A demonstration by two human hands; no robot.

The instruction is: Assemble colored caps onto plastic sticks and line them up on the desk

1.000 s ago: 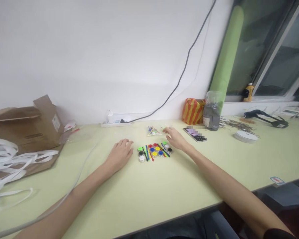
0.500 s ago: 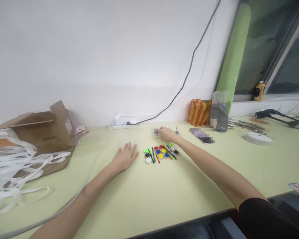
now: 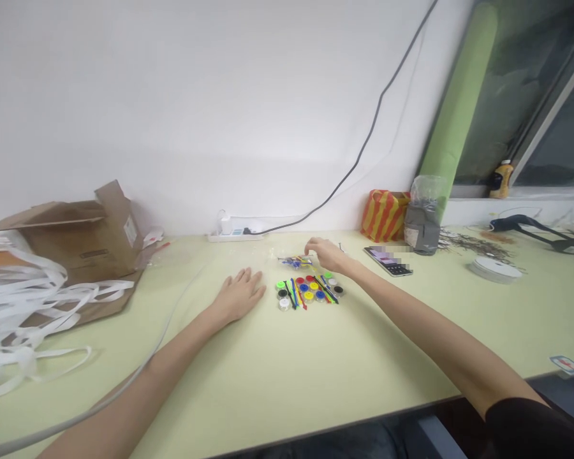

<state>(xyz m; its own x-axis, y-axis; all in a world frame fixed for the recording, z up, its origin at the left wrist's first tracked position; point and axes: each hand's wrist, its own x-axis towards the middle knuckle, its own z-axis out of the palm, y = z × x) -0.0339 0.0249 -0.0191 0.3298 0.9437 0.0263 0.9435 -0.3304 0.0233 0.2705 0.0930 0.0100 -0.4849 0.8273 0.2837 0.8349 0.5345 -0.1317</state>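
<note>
My left hand (image 3: 240,296) lies flat on the table, palm down with its fingers spread, to the left of the coloured pieces. Farther back, my right hand (image 3: 326,254) has its fingers curled down and closed; what they hold, if anything, is hidden. Beside its fingertips lies a small heap of blue and yellow thin pieces (image 3: 296,262). In front of both is a group of small round clear pots with coloured tops, such as a yellow-topped pot (image 3: 309,296) and a white-topped pot (image 3: 284,305). Among these pots lie several coloured arrow-tipped sticks (image 3: 294,294).
A cardboard box (image 3: 83,236) and tangled white straps (image 3: 23,312) occupy the left side, with a grey cable (image 3: 165,335) crossing over my left forearm. A power strip (image 3: 234,236) sits by the wall. Rightward are a phone (image 3: 387,260), striped bag (image 3: 385,215) and white spool (image 3: 495,269).
My right hand has shifted slightly right, and the heap of blue and yellow pieces shows more fully beside it. My left hand stays flat on the table.
</note>
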